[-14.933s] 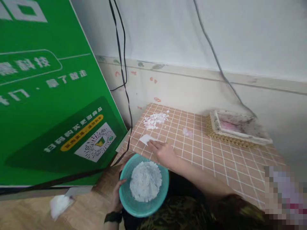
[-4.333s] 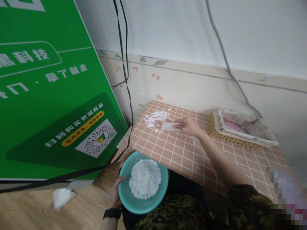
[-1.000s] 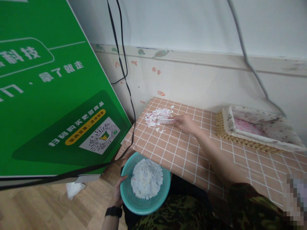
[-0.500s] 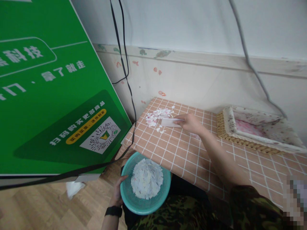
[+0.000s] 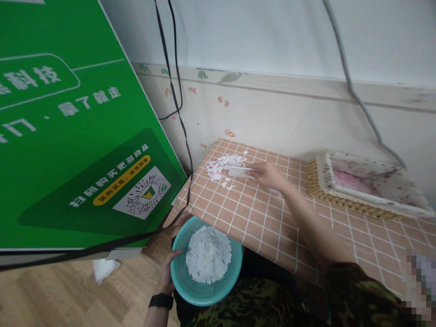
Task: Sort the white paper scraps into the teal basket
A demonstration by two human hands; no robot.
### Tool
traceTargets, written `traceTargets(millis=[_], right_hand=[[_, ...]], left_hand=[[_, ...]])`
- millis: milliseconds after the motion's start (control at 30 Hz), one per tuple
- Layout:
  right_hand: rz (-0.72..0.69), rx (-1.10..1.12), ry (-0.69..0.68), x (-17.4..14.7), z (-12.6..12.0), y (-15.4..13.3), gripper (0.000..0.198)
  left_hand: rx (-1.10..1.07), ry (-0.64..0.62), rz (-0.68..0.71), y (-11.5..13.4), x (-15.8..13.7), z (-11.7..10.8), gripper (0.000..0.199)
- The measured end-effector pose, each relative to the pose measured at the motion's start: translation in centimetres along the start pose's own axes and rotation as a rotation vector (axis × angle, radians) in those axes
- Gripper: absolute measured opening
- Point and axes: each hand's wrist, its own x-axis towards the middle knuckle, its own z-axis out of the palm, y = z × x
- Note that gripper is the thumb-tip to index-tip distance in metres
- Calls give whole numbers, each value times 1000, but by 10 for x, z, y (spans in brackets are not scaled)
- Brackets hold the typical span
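My right hand (image 5: 269, 175) is closed on one end of a flat white card (image 5: 239, 171), held low over the checked tablecloth. Just left of the card lies a loose pile of white and pinkish paper scraps (image 5: 221, 164), with a few bits strewn in front. Below the table's edge, my left hand (image 5: 169, 268) grips the left rim of a green plastic basket (image 5: 179, 281), thumb over the rim and the other fingers hidden underneath. A heap of shredded white paper (image 5: 208, 254) fills the middle of that basket.
A wicker basket (image 5: 316, 181) with a floral lining and something pink inside stands at the right by the wall. A green printed panel (image 5: 85, 136) rises at the left, with black cables (image 5: 185, 131) hanging past it. A white bag (image 5: 105, 269) lies on the floor.
The white card has tilted a little in my right hand, so its face looks narrower. My left hand and the green basket stay where they were.
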Motion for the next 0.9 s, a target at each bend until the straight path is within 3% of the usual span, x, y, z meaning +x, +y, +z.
traceTargets(millis=[233, 633, 900], right_hand=[[79, 21, 42, -1, 0, 0, 24], [-18, 11, 47, 0, 9, -1, 27], [-27, 77, -23, -1, 7, -7, 27]], left_hand=[[0, 11, -32, -1, -1, 1, 51], [84, 24, -9, 0, 2, -3, 41], [99, -11, 29, -2, 1, -4, 31]])
